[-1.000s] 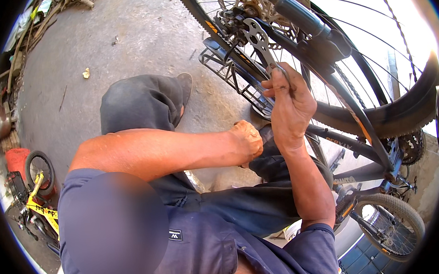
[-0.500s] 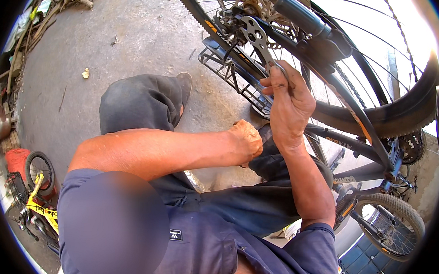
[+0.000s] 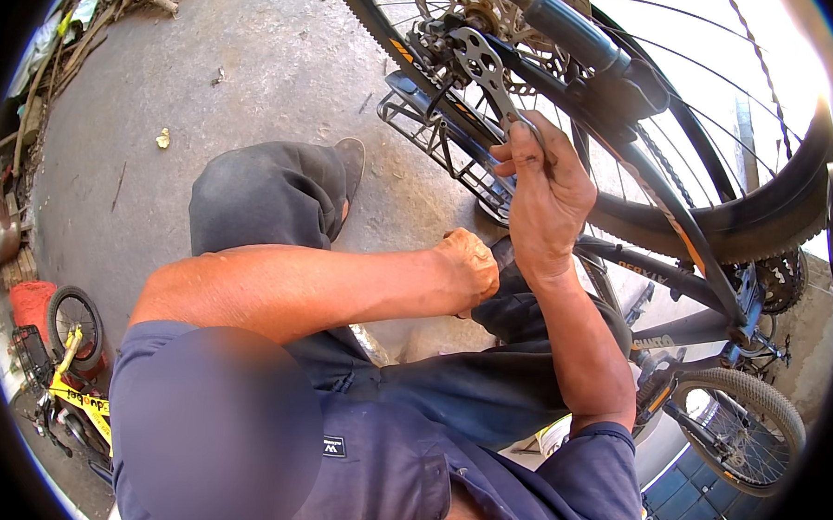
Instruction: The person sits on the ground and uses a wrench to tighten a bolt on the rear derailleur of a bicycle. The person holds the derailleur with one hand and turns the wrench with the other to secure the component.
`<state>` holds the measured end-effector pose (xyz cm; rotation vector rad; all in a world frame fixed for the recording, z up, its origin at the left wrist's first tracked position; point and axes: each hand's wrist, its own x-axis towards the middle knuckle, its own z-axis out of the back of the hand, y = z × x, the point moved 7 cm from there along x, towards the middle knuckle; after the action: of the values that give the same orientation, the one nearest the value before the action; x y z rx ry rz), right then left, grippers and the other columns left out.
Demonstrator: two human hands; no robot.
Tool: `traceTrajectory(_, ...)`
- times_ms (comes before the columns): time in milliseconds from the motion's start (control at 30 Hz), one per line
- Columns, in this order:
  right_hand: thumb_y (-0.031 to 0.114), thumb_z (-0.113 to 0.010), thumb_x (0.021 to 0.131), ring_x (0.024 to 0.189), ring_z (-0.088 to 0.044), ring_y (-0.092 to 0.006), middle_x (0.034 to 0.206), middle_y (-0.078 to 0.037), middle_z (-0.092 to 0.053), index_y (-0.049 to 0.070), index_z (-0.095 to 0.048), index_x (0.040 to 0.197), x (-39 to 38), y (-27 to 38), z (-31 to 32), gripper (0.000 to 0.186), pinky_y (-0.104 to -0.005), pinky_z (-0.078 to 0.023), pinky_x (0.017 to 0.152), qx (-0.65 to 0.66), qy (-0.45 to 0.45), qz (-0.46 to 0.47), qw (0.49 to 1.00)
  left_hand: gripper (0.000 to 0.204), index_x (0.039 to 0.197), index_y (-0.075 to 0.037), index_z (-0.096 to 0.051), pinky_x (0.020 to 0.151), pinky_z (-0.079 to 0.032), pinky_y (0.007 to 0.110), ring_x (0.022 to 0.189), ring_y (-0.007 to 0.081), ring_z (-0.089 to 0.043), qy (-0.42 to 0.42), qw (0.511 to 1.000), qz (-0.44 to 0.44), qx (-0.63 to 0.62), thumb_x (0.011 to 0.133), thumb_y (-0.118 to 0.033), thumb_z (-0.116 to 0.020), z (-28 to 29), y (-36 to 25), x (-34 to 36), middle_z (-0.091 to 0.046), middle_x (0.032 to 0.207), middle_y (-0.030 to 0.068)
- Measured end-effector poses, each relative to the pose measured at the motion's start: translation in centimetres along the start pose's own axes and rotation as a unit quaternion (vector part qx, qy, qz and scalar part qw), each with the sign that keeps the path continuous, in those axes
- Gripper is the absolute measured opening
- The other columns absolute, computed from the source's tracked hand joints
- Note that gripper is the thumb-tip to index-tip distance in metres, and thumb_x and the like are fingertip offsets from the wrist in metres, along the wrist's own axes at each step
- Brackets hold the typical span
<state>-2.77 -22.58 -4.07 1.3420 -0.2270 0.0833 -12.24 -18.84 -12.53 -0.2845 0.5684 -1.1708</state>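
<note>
My right hand point(image 3: 548, 194) is closed on a flat steel multi-hole spanner point(image 3: 482, 67), its thumb along the handle. The spanner's far end is at the hub point(image 3: 449, 40) of a bicycle's wheel, beside a brake disc and the dark frame tube point(image 3: 577, 95). A black rack point(image 3: 420, 125) is just left of the spanner, below the wheel. My left hand point(image 3: 468, 267) is closed low beside my right wrist, over my dark-trousered leg, its forearm crossing my body from the left; what its fingers hold, if anything, is hidden.
My bent knee point(image 3: 251, 197) rests over the concrete floor point(image 3: 123, 133). Branches point(image 3: 46, 81) line the upper left edge. A small yellow bicycle point(image 3: 82, 367) and a red object point(image 3: 30, 305) are at the left. Another bicycle wheel point(image 3: 740, 432) stands at the lower right.
My right hand and the spanner have shifted slightly up and to the left, with the far end still at the hub. My left hand is nearly still.
</note>
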Motion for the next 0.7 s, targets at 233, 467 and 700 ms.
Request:
traceTrajectory(233,0.008,-0.063,0.098,0.081,-0.066,-0.0129,0.099,-0.008,-0.070,-0.003,-0.064,0.121,-0.05,-0.40,0.09,0.026,-0.0243,-0.052,0.065,-0.003,-0.008,0.000,1.000,0.013,0.088,-0.008,-0.070,0.064,-0.053,0.039,0.080,0.0259,-0.071,-0.005,1.000,-0.002,0.010,0.081,-0.016,-0.064,0.03,-0.06,-0.01,-0.070,0.083,0.0117)
traceTrajectory(467,0.011,-0.063,0.098,0.079,-0.067,-0.0127,0.097,-0.007,-0.070,-0.003,-0.065,0.120,0.12,-0.50,-0.04,0.026,-0.0241,-0.052,0.065,-0.003,-0.027,-0.060,0.998,0.014,0.089,-0.007,-0.070,0.063,-0.053,0.039,0.079,0.0260,-0.071,0.006,1.000,0.001,0.005,0.080,-0.016,-0.063,-0.03,0.00,0.06,-0.070,0.083,0.0113)
traceTrajectory(700,0.012,-0.064,0.098,0.078,-0.067,-0.0123,0.094,-0.007,-0.070,-0.002,-0.067,0.117,0.34,-0.98,-0.34,0.024,-0.0234,-0.052,0.063,0.002,-0.025,-0.055,0.998,0.016,0.091,-0.008,-0.070,0.062,-0.052,0.039,0.077,0.0252,-0.070,-0.010,1.000,-0.010,0.026,0.080,-0.016,-0.063,-0.50,-0.10,0.15,-0.069,0.082,0.0099)
